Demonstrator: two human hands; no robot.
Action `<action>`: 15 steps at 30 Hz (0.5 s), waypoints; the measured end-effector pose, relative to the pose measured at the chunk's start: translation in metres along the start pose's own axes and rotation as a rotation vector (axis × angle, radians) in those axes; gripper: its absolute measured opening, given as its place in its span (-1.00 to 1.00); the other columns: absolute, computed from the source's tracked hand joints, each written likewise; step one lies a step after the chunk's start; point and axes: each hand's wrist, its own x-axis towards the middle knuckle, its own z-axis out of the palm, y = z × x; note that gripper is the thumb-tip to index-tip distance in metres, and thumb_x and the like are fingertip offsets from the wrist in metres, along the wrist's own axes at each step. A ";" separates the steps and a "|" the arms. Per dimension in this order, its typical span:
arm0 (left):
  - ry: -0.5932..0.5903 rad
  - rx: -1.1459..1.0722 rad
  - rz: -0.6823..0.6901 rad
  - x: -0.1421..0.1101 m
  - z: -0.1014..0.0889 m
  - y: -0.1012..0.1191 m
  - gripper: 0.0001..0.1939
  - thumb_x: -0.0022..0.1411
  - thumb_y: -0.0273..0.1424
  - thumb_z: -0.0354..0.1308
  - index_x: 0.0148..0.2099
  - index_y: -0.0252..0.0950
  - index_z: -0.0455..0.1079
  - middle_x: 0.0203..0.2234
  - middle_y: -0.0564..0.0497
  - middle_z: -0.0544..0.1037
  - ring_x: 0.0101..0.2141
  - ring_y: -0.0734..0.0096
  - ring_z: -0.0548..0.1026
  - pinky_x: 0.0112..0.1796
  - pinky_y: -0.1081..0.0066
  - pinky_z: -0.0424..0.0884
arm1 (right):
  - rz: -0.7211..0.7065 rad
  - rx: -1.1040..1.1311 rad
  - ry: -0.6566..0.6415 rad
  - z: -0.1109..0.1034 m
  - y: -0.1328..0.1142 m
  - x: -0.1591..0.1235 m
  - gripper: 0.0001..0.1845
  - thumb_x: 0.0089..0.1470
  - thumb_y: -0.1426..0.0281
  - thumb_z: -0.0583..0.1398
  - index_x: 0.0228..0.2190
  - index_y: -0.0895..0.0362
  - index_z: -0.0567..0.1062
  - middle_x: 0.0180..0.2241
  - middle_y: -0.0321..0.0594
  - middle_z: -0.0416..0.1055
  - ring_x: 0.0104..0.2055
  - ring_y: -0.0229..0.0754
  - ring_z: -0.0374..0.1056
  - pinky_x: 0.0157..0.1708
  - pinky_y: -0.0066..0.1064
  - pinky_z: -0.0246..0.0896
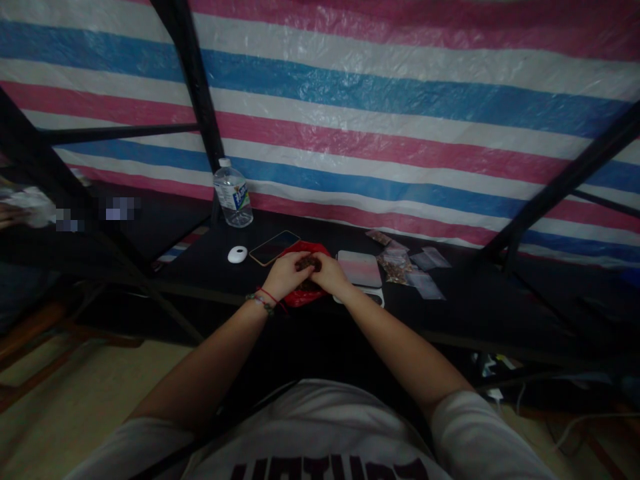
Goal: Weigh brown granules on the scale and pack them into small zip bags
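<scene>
Both of my hands meet over a red plastic bag (304, 295) on the dark table (470, 307). My left hand (284, 275), with a red string and beaded band at the wrist, curls its fingers around a small brown clump (309, 263). My right hand (328, 273) is closed on the same brown clump from the other side. The dim light hides what the clump is made of.
A water bottle (233, 195) stands at the back left. A white oval object (237, 254) and a phone (273, 247) lie left of the bag. A small scale (359, 269) and several small clear packets (411, 269) lie to the right. Black frame poles (193, 73) cross a striped tarp.
</scene>
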 end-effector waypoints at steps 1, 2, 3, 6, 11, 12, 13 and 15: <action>0.004 0.004 0.007 0.000 0.000 -0.001 -0.62 0.12 -0.31 0.18 0.01 -0.28 0.44 -0.12 -0.05 0.55 -0.12 0.29 0.50 -0.04 0.32 0.39 | 0.003 -0.010 -0.001 0.000 -0.001 0.000 -0.61 -0.13 0.49 0.22 -0.16 0.14 0.45 -0.18 -0.15 0.49 -0.16 -0.13 0.41 -0.14 -0.33 0.29; 0.003 0.010 0.015 0.001 0.000 -0.001 -0.62 0.12 -0.31 0.18 0.00 -0.27 0.45 -0.12 -0.05 0.55 -0.11 0.28 0.50 -0.02 0.31 0.38 | 0.008 -0.013 -0.002 0.000 -0.002 -0.001 -0.61 -0.13 0.49 0.22 -0.16 0.14 0.45 -0.18 -0.15 0.49 -0.15 -0.13 0.41 -0.14 -0.32 0.29; -0.004 0.018 0.025 0.001 0.001 -0.002 -0.64 0.13 -0.30 0.17 -0.02 -0.27 0.46 -0.12 -0.05 0.55 -0.11 0.27 0.49 -0.01 0.29 0.37 | 0.012 -0.010 -0.003 -0.001 -0.003 -0.001 -0.60 -0.13 0.50 0.22 -0.15 0.15 0.44 -0.18 -0.14 0.49 -0.15 -0.13 0.41 -0.14 -0.32 0.29; -0.014 0.020 0.044 0.002 0.001 -0.005 -0.70 0.15 -0.30 0.15 -0.08 -0.26 0.49 -0.14 -0.05 0.55 -0.10 0.26 0.48 0.00 0.27 0.36 | 0.018 0.040 -0.004 -0.001 -0.004 -0.002 -0.53 -0.12 0.49 0.23 -0.08 0.13 0.40 -0.16 -0.16 0.49 -0.16 -0.16 0.42 -0.13 -0.32 0.30; 0.019 -0.017 0.011 0.001 0.004 -0.004 -0.70 0.17 -0.30 0.13 -0.07 -0.27 0.48 -0.14 -0.06 0.55 -0.10 0.28 0.48 -0.01 0.28 0.37 | 0.012 0.077 0.009 0.000 -0.004 -0.003 -0.52 -0.12 0.48 0.24 -0.08 0.13 0.41 -0.15 -0.15 0.49 -0.14 -0.15 0.42 -0.11 -0.31 0.30; 0.029 -0.028 0.003 0.001 0.004 -0.003 -0.68 0.16 -0.30 0.14 -0.04 -0.28 0.46 -0.12 -0.07 0.55 -0.10 0.27 0.48 -0.01 0.28 0.37 | 0.007 0.079 0.012 0.000 -0.004 -0.003 -0.53 -0.12 0.49 0.23 -0.08 0.13 0.41 -0.15 -0.15 0.49 -0.14 -0.14 0.42 -0.11 -0.31 0.30; 0.038 -0.038 0.001 0.000 0.005 -0.003 -0.65 0.15 -0.30 0.15 -0.02 -0.28 0.44 -0.11 -0.07 0.54 -0.10 0.27 0.48 -0.01 0.28 0.37 | 0.002 0.079 0.013 0.000 -0.004 -0.003 -0.54 -0.11 0.49 0.22 -0.08 0.12 0.41 -0.15 -0.15 0.49 -0.13 -0.14 0.42 -0.11 -0.31 0.30; 0.052 -0.043 0.014 0.000 0.005 -0.002 -0.63 0.15 -0.29 0.16 0.00 -0.28 0.43 -0.10 -0.07 0.54 -0.09 0.27 0.48 -0.01 0.28 0.37 | -0.006 0.071 0.015 0.000 -0.004 -0.003 -0.54 -0.09 0.48 0.21 -0.08 0.12 0.40 -0.15 -0.16 0.49 -0.13 -0.15 0.42 -0.10 -0.30 0.30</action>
